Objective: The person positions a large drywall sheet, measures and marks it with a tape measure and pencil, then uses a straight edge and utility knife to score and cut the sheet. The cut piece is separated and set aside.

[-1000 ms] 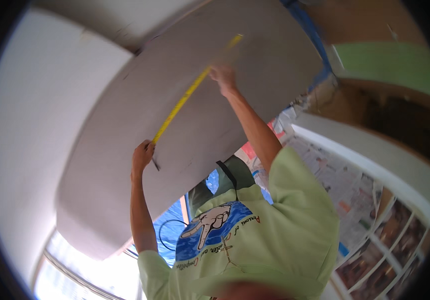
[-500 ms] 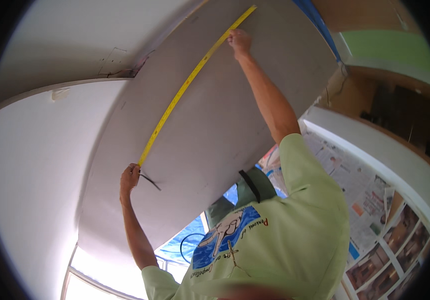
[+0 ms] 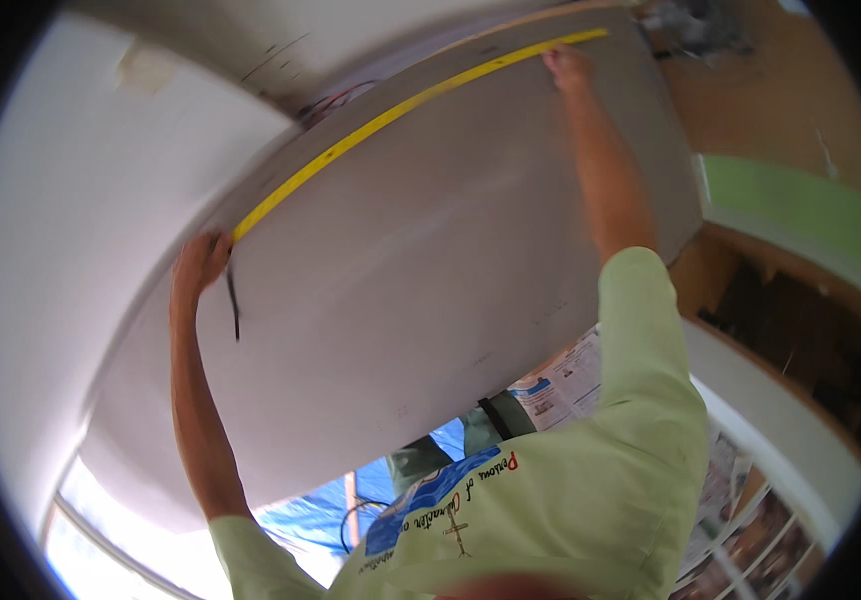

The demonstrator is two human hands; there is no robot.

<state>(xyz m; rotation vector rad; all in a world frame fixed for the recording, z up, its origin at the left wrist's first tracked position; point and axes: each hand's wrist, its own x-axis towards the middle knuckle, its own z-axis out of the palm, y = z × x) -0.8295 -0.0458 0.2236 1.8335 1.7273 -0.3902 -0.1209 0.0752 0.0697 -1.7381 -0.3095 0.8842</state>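
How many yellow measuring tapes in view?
1: yellow measuring tape, stretched across the gray board, left hand at its left end, right hand near its right end. Others may be hidden.

The grey board (image 3: 381,290) looks matt and smooth. Near its upper edge, the yellow tape-measure blade (image 3: 336,152) resembles smooth coated metal. Below the board, the blue tarpaulin (image 3: 319,514) is crinkled, glossy plastic; the newspaper (image 3: 573,382), matt paper; the T-shirt (image 3: 571,490), soft cloth.

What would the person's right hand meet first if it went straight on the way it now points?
The right hand would meet the yellow tape, right by its fingers, perhaps already touching; depth is unclear. Beyond lies the board's far edge.
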